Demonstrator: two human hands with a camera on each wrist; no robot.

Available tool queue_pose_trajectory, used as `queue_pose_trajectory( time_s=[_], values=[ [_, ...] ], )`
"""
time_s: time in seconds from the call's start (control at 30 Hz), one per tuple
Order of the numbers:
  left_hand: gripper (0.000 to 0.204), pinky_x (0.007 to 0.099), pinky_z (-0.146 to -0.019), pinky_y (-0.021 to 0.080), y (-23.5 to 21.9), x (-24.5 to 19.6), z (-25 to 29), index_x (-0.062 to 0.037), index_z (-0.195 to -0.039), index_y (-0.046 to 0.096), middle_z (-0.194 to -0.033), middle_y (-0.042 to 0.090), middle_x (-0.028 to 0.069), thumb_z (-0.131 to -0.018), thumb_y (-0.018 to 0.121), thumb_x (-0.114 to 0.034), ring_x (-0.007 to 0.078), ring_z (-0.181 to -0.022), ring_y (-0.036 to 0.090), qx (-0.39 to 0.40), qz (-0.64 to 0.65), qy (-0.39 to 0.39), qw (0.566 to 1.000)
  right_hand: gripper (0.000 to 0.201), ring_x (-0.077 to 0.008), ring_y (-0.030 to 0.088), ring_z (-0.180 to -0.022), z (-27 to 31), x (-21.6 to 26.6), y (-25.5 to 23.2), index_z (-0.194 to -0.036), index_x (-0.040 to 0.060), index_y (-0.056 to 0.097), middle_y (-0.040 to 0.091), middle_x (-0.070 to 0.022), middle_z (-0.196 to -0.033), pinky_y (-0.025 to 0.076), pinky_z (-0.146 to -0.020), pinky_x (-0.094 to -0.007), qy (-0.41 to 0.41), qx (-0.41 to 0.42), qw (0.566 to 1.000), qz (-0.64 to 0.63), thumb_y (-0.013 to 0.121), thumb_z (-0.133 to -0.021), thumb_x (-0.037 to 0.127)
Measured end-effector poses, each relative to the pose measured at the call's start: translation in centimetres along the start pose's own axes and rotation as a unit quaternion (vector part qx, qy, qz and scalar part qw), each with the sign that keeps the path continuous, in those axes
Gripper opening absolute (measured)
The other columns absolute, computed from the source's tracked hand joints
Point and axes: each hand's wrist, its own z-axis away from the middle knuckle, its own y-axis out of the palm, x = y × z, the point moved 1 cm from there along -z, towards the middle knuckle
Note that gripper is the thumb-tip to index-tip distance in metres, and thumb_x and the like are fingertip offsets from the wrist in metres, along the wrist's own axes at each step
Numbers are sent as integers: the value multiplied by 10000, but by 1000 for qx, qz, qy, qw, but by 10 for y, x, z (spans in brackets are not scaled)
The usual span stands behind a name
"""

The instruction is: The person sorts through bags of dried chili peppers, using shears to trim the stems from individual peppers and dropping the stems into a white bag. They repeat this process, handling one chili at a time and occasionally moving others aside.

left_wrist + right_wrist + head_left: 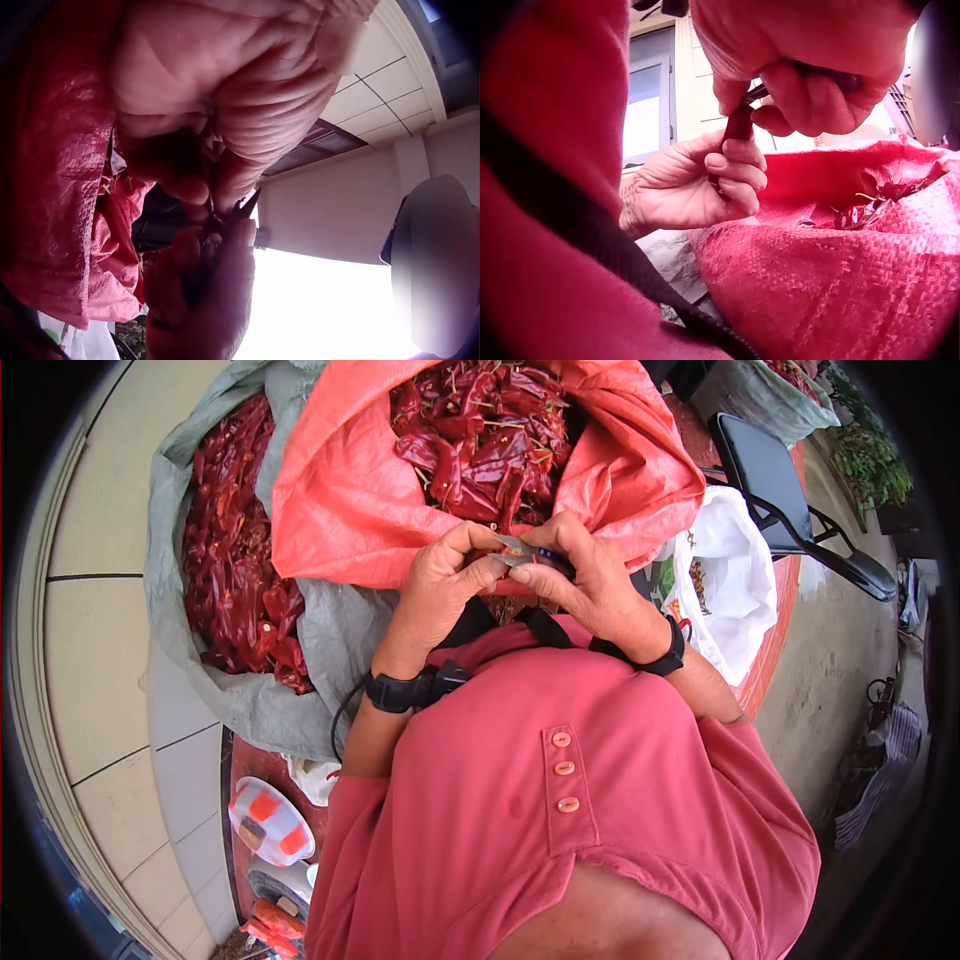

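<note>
My left hand [435,595] grips a dark red dried pepper [739,124], its fingers curled round the lower part in the right wrist view. My right hand [605,595] holds a small metal cutting tool [528,552] with a dark handle, fingers wrapped about it. The tool's blades lie between the two hands, and its metal end [756,94] touches or nearly touches the pepper's top. Below the hands' far side, a red woven sack [345,510] stands open with dried red peppers [490,445] inside. The left wrist view shows the hands close together, with the tool mostly hidden.
At the left is a grey-green sack [235,705] of red peppers [235,550]. A white bag [735,585] lies at the right, near a black chair [765,470]. A patterned bowl [270,820] sits at the lower left. Another sack [750,400] stands at the upper right.
</note>
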Motion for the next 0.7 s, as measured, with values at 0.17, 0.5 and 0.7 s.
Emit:
queue_pose_trajectory(
  time_s=[0.17, 0.5, 0.7],
  values=[
    [74, 183, -720, 484, 0, -5, 4, -47, -983, 593, -911, 623, -15, -926, 616, -89, 28, -790, 560, -12, 6, -8, 1000, 261, -286, 663, -638, 0, 1, 1, -994, 61, 563, 632, -117, -717, 501, -541, -352, -22, -4, 998, 65, 685, -879, 261],
    [119, 217, -816, 485, 7, -15, 8, -51, -994, 597, -963, 623, 6, -889, 642, -17, 68, -889, 584, -23, 88, 58, 994, 218, -66, 562, -795, -1, -7, -15, -1020, 6, 543, 619, -42, -860, 465, -706, -241, 64, -140, 964, -215, 633, -935, 186],
    [130, 248, -847, 488, 7, -17, 9, -41, -993, 590, -987, 614, 35, -883, 626, 18, 97, -896, 590, -27, 67, 86, 994, 273, -79, 517, -747, 8, -14, -9, -1042, 5, 540, 582, -34, -833, 439, -673, -246, 65, -53, 991, -102, 678, -903, 194]
  ],
)
